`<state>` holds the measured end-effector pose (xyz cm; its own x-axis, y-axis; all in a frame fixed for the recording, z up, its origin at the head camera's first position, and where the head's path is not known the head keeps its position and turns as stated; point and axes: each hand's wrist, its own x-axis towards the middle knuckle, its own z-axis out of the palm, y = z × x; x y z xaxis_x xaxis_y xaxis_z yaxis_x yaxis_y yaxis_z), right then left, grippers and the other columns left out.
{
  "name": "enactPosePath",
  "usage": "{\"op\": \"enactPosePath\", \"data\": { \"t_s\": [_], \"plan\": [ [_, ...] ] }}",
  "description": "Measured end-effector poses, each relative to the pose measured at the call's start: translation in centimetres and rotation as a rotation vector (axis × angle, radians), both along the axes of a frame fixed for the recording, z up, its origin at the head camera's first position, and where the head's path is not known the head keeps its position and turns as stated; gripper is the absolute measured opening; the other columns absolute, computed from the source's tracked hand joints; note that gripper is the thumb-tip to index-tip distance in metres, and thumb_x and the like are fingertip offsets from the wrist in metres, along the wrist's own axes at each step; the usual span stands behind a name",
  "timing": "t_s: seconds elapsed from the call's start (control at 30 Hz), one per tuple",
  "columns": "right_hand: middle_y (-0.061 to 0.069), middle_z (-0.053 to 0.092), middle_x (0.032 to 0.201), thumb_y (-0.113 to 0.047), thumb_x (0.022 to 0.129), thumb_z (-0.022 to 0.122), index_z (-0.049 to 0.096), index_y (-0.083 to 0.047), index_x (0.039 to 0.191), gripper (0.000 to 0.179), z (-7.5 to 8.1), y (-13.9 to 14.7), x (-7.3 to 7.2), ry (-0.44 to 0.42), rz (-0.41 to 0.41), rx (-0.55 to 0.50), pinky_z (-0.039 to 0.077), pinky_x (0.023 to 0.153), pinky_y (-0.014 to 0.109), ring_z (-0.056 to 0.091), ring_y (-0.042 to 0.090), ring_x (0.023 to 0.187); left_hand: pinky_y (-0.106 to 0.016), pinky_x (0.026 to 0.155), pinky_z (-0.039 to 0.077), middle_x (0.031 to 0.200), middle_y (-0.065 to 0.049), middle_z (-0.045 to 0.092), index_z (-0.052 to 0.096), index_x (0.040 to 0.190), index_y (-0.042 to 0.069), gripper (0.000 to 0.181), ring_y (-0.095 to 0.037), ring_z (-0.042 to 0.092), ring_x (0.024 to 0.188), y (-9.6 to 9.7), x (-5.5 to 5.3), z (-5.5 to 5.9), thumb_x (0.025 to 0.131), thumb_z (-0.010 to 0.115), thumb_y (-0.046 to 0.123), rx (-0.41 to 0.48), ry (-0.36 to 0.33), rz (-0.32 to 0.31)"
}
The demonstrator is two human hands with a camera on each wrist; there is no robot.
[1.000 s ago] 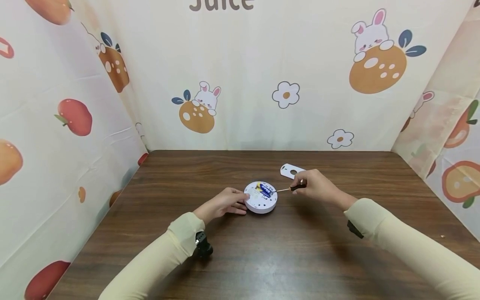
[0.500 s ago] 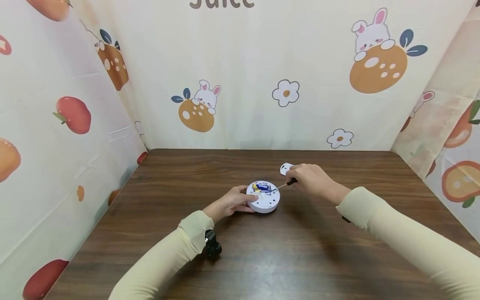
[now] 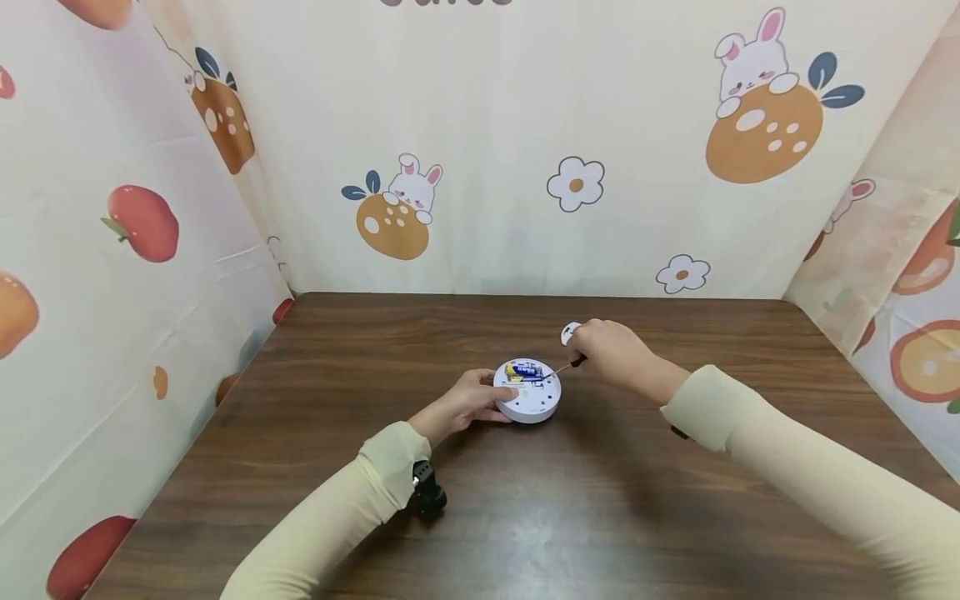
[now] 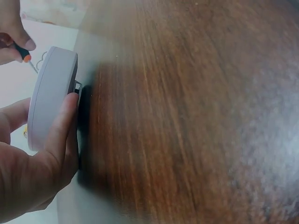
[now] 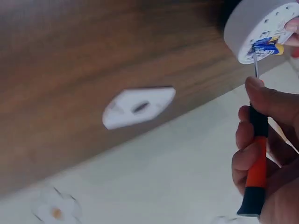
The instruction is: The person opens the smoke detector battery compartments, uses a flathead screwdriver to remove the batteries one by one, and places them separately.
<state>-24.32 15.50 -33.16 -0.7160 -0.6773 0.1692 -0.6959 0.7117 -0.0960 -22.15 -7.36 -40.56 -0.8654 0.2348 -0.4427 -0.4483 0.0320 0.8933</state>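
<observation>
My left hand (image 3: 465, 398) grips a thick round white device (image 3: 534, 406), thumb on its upper face and fingers beneath. In the left wrist view its rim stands a little off the table, with a small wire stand or clip at the underside. Blue-and-yellow batteries (image 5: 267, 48) lie in the open compartment of its face. In my right hand (image 3: 618, 354) is a screwdriver (image 5: 257, 163) with an orange and black handle, fingers wrapped round it. Its thin metal shaft reaches to the end of the batteries, where the tip is hidden in the compartment.
Behind my right hand a flat white plate (image 5: 124, 107) with a central hole lies on the brown wooden table (image 3: 337, 358); the hand partly covers it in the head view. Printed curtains (image 3: 495, 233) stand at the table's back and sides.
The device has shifted slightly right and turned in my left hand, whose thumb now lies further over its face. My right hand has moved left and away from me, tilting the screwdriver more steeply.
</observation>
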Motion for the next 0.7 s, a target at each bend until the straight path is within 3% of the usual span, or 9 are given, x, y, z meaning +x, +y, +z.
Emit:
{"op": "enactPosePath", "data": {
  "t_s": [0.17, 0.3, 0.5, 0.7],
  "plan": [
    [-0.005, 0.068, 0.073, 0.003, 0.072, 0.078, 0.074, -0.009, 0.074, 0.013, -1.6, 1.8, -0.6, -0.153, -0.024, -0.187, 0.055, 0.058, 0.029, 0.063, 0.015, 0.069, -0.036, 0.067, 0.06, 0.095, -0.017, 0.059, 0.038, 0.137, -0.007, 0.057, -0.019, 0.063, 0.069, 0.2, 0.0, -0.1, 0.088, 0.067, 0.0, -0.02, 0.003, 0.01],
    [-0.001, 0.069, 0.075, 0.005, 0.07, 0.08, 0.073, -0.006, 0.075, 0.014, -3.4, 2.9, -0.9, -0.221, -0.013, -0.342, 0.056, 0.058, 0.026, 0.065, 0.017, 0.069, -0.037, 0.067, 0.06, 0.095, -0.017, 0.059, 0.038, 0.137, -0.007, 0.057, -0.019, 0.063, 0.07, 0.1, 0.0, -0.2, 0.088, 0.066, 0.001, -0.02, -0.001, 0.006],
    [-0.001, 0.07, 0.074, 0.007, 0.067, 0.082, 0.073, -0.006, 0.074, 0.017, -5.8, 3.7, -1.0, -0.246, -0.003, -0.507, 0.053, 0.055, 0.019, 0.064, 0.011, 0.067, -0.037, 0.066, 0.06, 0.091, -0.016, 0.058, 0.036, 0.137, -0.01, 0.056, -0.019, 0.062, 0.067, 0.2, 0.1, -0.4, 0.089, 0.064, -0.003, 0.007, 0.014, 0.014],
    [0.0, 0.069, 0.073, 0.01, 0.066, 0.081, 0.073, -0.005, 0.072, 0.017, -6.9, 4.0, -1.0, -0.26, -0.003, -0.594, 0.052, 0.054, 0.018, 0.063, 0.009, 0.066, -0.037, 0.065, 0.06, 0.086, -0.015, 0.058, 0.037, 0.135, -0.011, 0.054, -0.018, 0.062, 0.065, 0.2, 0.2, -0.4, 0.088, 0.063, -0.005, 0.027, 0.024, 0.023]
  ]
}}
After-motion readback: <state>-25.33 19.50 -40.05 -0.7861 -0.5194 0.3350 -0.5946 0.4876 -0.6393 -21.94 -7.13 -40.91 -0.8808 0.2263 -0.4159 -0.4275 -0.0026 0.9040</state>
